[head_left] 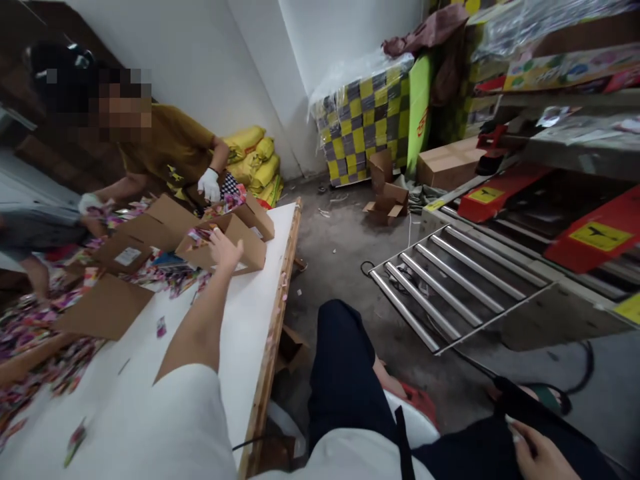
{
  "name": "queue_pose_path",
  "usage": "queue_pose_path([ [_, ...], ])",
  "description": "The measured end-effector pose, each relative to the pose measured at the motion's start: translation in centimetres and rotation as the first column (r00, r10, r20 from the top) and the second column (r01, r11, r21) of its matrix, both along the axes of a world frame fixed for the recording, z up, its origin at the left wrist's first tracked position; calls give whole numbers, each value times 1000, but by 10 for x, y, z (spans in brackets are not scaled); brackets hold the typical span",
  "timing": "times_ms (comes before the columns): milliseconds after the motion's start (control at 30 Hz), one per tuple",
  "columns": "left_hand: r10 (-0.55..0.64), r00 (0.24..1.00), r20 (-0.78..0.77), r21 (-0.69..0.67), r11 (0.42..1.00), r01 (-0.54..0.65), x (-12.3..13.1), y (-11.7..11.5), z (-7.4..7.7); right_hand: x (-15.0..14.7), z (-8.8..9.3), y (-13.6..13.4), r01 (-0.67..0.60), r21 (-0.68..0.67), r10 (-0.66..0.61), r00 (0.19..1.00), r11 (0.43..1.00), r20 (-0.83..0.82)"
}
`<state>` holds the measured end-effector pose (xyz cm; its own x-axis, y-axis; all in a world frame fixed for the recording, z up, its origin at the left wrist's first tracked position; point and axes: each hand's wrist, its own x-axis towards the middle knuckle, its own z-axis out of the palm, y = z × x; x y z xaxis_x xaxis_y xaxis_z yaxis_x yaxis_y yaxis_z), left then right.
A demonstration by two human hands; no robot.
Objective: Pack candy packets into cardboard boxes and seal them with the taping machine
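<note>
"How is the left hand (226, 251) now?"
"Its fingers are stretched and the thumb stands apart, so I would call it open. It is over the small carton (253, 247), with the fingertips near the wrapped packets (198, 235) inside. I cannot tell if they touch a packet."
"And where is this carton?"
"It is on the white table (253, 303), close to the wooden edge, with its top open."
"What does the right hand (543, 450) do?"
"It is low, by the dark trousers (463, 445), with fingers bent. The picture border cuts it, so I cannot tell whether it grips something."
</note>
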<state>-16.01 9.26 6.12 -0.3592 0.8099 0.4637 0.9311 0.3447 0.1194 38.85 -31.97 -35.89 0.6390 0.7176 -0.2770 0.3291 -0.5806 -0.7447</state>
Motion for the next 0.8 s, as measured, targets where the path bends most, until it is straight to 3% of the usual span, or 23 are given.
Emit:
queue_pose_path([
  [167,8,1000,-7,-127,992,-9,-22,10,14,-19,4,-3,29,9,-29,999,1000,16],
  [333,-2,997,-78,-129,992,-8,-33,-28,20,-43,16,9,70,1,-70,998,998,7],
  [433,-53,990,-131,-104,994,39,-30,-70,32,-77,48,43,-13,143,22,998,990,-57],
  [533,-169,978,-119,-35,986,166,-5,-127,44,-142,100,94,-158,340,255,931,927,-262],
  [600,-260,965,-35,20,965,260,22,-170,50,-198,139,126,-224,426,436,747,876,-502],
  [667,-356,933,57,53,934,353,54,-212,52,-255,173,147,-237,459,517,387,856,-764],
  [733,-464,879,107,33,885,464,88,-247,50,-300,198,154,-200,479,485,-21,855,-874],
  [767,-522,845,115,4,851,525,103,-261,48,-315,206,153,-162,476,452,-165,865,-877],
  [800,-579,807,118,-33,810,586,117,-272,46,-323,210,150,-122,459,420,-254,880,-872],
])
